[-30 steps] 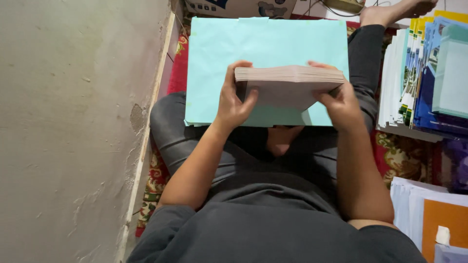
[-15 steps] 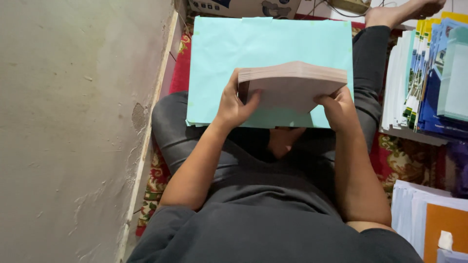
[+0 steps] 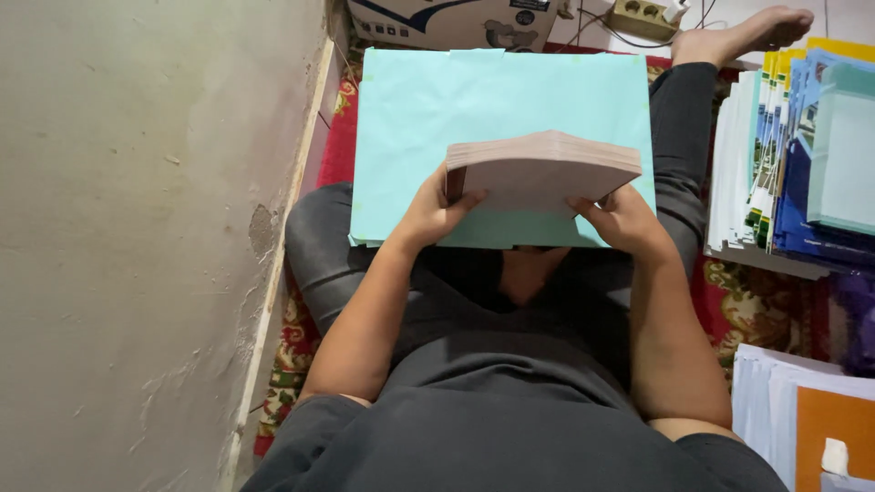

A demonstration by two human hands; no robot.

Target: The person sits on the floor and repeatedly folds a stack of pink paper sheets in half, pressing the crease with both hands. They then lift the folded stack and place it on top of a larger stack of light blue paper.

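Observation:
I sit cross-legged and hold a thick stack of pale pinkish-brown sheets [image 3: 545,169] above my lap with both hands. My left hand [image 3: 436,211] grips the stack's near left corner, thumb on its left edge. My right hand [image 3: 620,219] grips the near right corner from below. Under the stack, a large pile of light turquoise paper [image 3: 474,100] rests across my legs and the floor.
A bare plaster wall [image 3: 137,246] runs along the left. Stacks of blue, white and yellow printed booklets [image 3: 802,164] stand at the right. White and orange papers [image 3: 811,410] lie at the lower right. A cardboard box [image 3: 456,23] and a power strip [image 3: 643,14] sit at the top.
The pinkish stack has tilted so its top face shows more, and both hands have shifted slightly with it. The turquoise pile stays put.

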